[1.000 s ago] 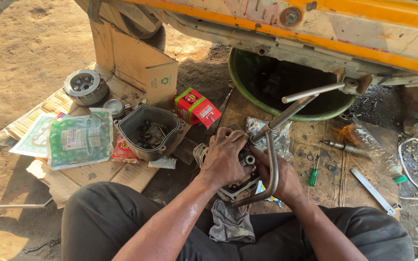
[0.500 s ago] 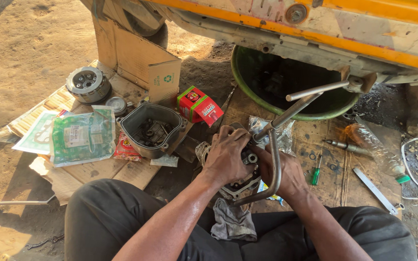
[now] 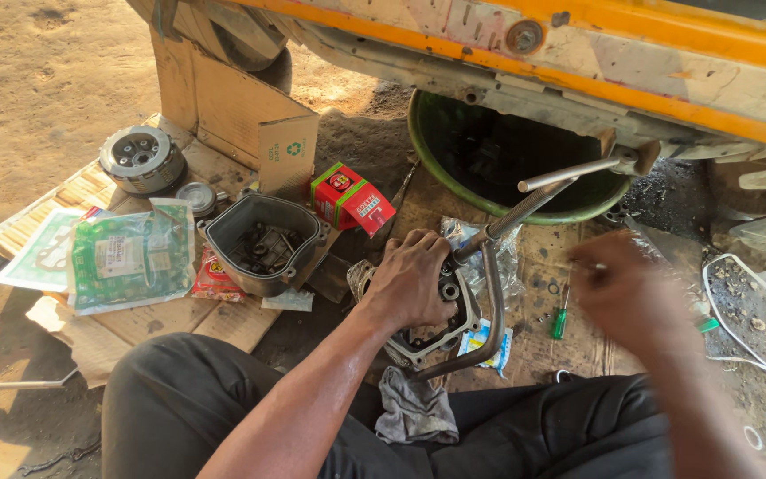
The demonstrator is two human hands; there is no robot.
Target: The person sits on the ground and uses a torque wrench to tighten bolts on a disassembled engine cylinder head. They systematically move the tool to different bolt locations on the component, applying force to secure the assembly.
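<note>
Left hand (image 3: 411, 282) pressed fingers-curled on a metal engine cover (image 3: 441, 321) at six o'clock from the green basin (image 3: 427, 168); the blurred right hand (image 3: 627, 293) hovered at three o'clock, grip unclear. Heavy, rigid and probably greasy, the casting seemed best gripped by its rim, not the bent lever (image 3: 493, 306).

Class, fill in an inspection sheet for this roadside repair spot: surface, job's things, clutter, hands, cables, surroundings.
Surface: flattened cardboard on sandy ground.
Job's things: metal engine cover with a bent pipe by it.
Clutter: grey casing, round clutch part, red box, green gasket packets, green screwdriver, rag.
Hands: left hand grips the engine cover; right hand raised, blurred, holding unclear.
Cables: white cord on the ground, right.
Surroundings: yellow vehicle body, green basin beneath.
</note>
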